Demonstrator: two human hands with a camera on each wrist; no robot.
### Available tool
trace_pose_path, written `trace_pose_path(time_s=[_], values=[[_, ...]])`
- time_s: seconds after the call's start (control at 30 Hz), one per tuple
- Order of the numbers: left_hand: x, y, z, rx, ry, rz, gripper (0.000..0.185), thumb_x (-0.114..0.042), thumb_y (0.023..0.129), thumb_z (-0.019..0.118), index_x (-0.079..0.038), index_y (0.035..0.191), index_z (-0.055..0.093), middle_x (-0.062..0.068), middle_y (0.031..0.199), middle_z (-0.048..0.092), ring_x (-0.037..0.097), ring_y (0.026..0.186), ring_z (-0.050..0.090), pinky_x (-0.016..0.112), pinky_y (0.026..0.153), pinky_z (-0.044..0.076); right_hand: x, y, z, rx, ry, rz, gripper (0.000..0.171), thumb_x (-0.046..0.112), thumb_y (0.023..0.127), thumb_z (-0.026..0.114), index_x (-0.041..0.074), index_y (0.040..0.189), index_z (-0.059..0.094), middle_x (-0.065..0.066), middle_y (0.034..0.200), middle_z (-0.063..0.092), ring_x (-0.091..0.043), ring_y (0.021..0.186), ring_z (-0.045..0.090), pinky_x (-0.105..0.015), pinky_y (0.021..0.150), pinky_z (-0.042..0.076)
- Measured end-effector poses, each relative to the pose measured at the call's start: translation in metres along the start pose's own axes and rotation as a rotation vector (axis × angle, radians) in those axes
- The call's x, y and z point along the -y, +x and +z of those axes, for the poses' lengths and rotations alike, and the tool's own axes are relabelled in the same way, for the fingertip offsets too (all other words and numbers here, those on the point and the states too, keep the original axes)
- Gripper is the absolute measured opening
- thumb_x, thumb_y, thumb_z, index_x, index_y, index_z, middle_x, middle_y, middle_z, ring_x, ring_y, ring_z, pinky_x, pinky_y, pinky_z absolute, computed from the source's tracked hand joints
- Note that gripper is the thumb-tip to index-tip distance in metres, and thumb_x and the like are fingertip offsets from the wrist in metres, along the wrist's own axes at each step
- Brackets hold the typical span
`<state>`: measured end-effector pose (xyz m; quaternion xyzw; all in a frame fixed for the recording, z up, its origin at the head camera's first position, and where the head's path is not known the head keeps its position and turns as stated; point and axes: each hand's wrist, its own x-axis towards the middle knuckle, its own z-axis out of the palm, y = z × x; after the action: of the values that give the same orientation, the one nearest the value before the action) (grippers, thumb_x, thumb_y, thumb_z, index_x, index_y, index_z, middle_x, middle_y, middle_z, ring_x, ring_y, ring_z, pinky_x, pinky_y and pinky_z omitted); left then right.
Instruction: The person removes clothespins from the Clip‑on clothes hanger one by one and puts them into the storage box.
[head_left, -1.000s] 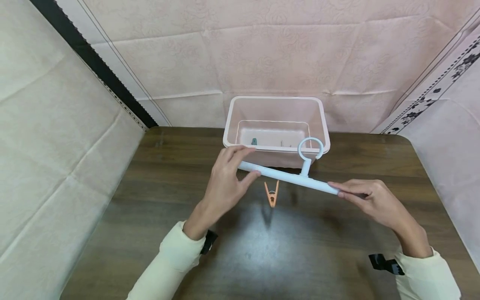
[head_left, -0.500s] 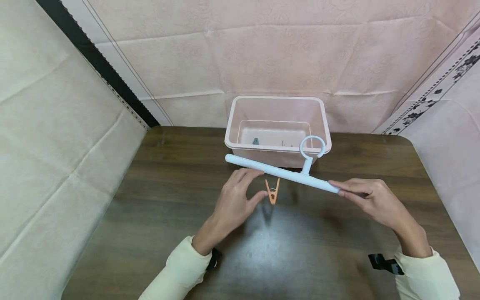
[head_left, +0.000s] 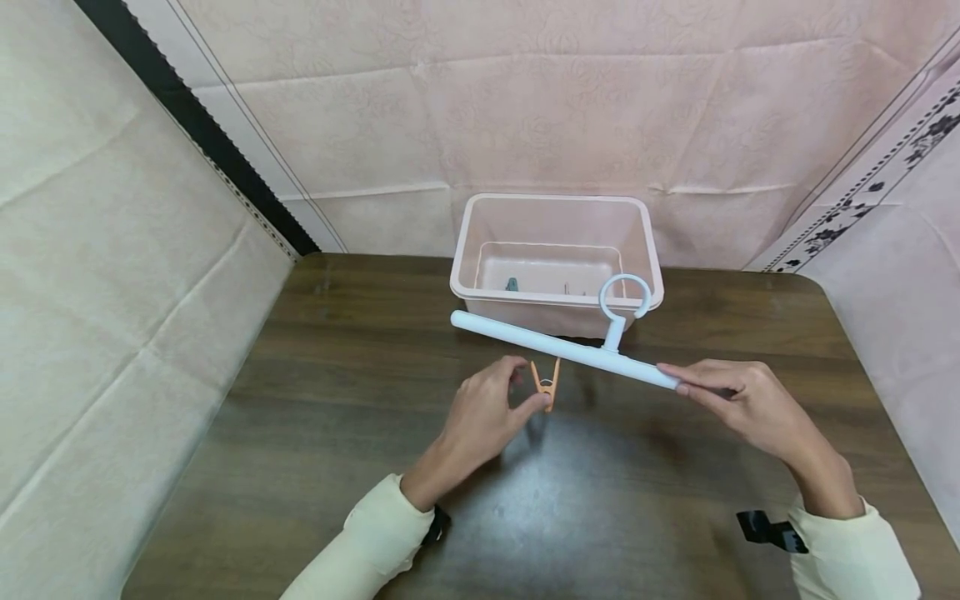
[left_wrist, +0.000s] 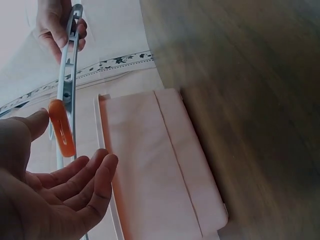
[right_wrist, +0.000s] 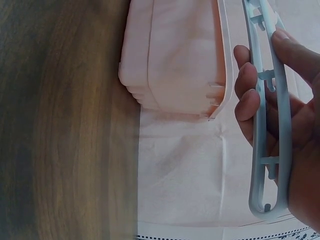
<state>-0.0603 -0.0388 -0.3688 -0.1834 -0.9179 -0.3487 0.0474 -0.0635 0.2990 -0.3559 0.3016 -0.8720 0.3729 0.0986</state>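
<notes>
A light blue clothes hanger [head_left: 517, 335] is held up level with the basket's front, its hook [head_left: 626, 279] upward. My right hand [head_left: 753, 408] pinches its right end between thumb and fingers; the right wrist view shows the hanger's slotted frame [right_wrist: 284, 125] in that grip. An orange clothespin [head_left: 545, 387] hangs at the near side of the bar, spread ends up. Beside it is my left hand [head_left: 483, 417], thumb at the clothespin and fingers loosely bent. In the left wrist view the thumb tip meets the clothespin [left_wrist: 61, 129], while the fingers stay apart from it.
A pale pink plastic basket [head_left: 555, 297] stands behind the hanger at the back of the wooden table [head_left: 337, 392]. Inside it lies a small green clip [head_left: 512, 284], with other tiny things too small to tell. Cloth-covered walls [head_left: 570, 117] surround the table.
My left hand has let go of the hanger's left part and moved down and right to the orange clothespin. The right hand and hanger have stayed nearly still.
</notes>
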Motion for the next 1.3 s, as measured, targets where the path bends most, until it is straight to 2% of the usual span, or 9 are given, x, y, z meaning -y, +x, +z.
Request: trace_pose_path(time_s=[0.27,0.53,0.77,0.9,1.1,1.3], values=[[-0.005,0.002,0.004,0.078,-0.072,-0.074,0.053,-0.040,0.087,0.079,-0.004,0.121,0.059,0.002,0.092,0.067,0.018,0.081,0.065,0.030,0.065,0.051,0.001,0.000,0.001,0.002,0.011,0.014,0.050,-0.016,0.075,0.078,0.013,0.116,0.077,0.005,0.101,0.074,-0.005,0.079,0.065,-0.017,0.063,0.045],[-0.008,0.003,0.005,0.094,-0.215,-0.139,0.042,-0.019,0.091,0.077,-0.007,0.121,0.050,0.000,0.089,0.070,0.005,0.072,0.063,0.025,0.058,0.049,0.000,0.000,0.002,-0.008,0.009,0.008,0.050,-0.016,0.074,0.079,0.013,0.115,0.078,0.001,0.100,0.074,-0.004,0.081,0.065,-0.015,0.065,0.045],[-0.009,0.004,0.005,0.058,-0.274,-0.125,0.038,-0.002,0.092,0.069,-0.003,0.123,0.045,0.010,0.093,0.073,0.010,0.075,0.069,0.024,0.056,0.051,0.000,0.000,0.002,0.007,0.012,0.014,0.050,-0.017,0.075,0.078,0.013,0.116,0.077,0.005,0.101,0.074,-0.004,0.081,0.065,-0.017,0.063,0.045],[-0.011,0.003,0.005,0.044,-0.287,-0.148,0.039,0.001,0.092,0.068,-0.003,0.123,0.045,0.009,0.090,0.071,0.009,0.071,0.067,0.024,0.053,0.050,-0.001,0.000,0.003,0.011,0.017,0.008,0.050,-0.017,0.075,0.077,0.012,0.116,0.077,0.006,0.101,0.074,-0.004,0.082,0.066,-0.017,0.063,0.046],[-0.012,0.003,0.004,0.030,-0.304,-0.153,0.041,-0.005,0.090,0.076,-0.003,0.121,0.048,0.004,0.084,0.070,0.009,0.069,0.066,0.024,0.055,0.050,-0.001,-0.001,0.005,-0.003,0.033,0.000,0.051,-0.018,0.074,0.078,0.011,0.116,0.077,0.002,0.100,0.074,-0.005,0.082,0.065,-0.016,0.064,0.045],[-0.010,0.004,0.003,-0.025,-0.179,-0.075,0.024,-0.005,0.086,0.080,0.000,0.106,0.068,0.005,0.083,0.073,0.008,0.070,0.069,0.020,0.061,0.052,-0.002,-0.001,0.006,-0.005,0.024,-0.005,0.050,-0.017,0.073,0.079,0.011,0.114,0.078,0.000,0.100,0.075,-0.004,0.085,0.067,-0.014,0.067,0.046]])
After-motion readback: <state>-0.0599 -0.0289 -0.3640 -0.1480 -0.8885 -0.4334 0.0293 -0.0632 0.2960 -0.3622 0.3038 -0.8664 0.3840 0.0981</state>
